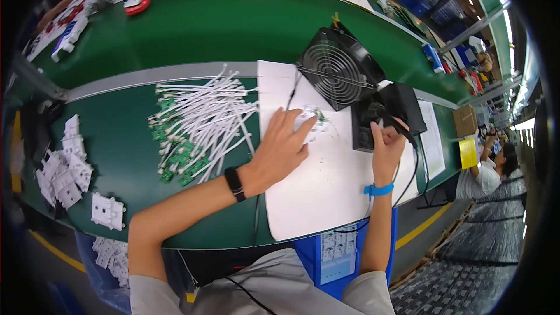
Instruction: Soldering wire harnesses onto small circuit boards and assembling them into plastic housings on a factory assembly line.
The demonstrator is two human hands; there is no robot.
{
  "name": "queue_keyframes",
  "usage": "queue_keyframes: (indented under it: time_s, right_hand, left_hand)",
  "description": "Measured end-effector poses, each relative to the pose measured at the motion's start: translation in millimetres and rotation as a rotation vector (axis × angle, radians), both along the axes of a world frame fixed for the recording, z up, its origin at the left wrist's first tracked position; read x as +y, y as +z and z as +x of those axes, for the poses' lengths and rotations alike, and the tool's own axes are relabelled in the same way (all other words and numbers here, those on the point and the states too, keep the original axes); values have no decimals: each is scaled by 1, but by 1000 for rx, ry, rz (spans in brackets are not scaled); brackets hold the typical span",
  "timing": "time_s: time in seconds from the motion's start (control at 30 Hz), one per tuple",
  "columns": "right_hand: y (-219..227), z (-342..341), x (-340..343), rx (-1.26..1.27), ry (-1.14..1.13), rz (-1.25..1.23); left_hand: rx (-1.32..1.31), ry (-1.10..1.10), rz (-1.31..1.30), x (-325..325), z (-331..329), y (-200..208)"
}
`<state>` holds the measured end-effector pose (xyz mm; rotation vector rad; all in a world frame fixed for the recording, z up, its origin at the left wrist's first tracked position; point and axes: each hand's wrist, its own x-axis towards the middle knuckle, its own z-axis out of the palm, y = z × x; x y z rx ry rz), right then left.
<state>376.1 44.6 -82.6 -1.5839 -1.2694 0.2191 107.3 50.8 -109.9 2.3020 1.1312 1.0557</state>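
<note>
My left hand [280, 149] rests on the white sheet [326, 198], a dark band round its wrist. Its fingers hold down a small white plastic housing [318, 132] with a bit of green circuit board in it; the hand partly covers the housing. Farther right, my right hand [388, 147], with a blue wrist strap, pinches the dark, corded handle of what looks like a soldering iron [382, 112]. That tool is at a black stand [363, 131], and its tip is hidden. Behind the stand, a black fan [335, 70] with a round grille leans over the sheet.
Left of the sheet lies a heap of white cables with green circuit boards [201, 122]. White plastic housings [64, 175] are piled farther left, with a single housing [108, 211] nearer me. Black cord hangs at right. A co-worker [493, 169] is at far right.
</note>
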Motion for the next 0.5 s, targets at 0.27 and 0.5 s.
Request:
queue_keyframes:
  time_s: [0.27, 0.5]
  right_hand:
    - [3, -38, -53, -167, 117, -142]
    - [12, -68, -90, -141, 217, -52]
  left_hand:
    - [-206, -35, -143, -4, -11, 46]
    - [-34, 390, 134, 69, -121, 115]
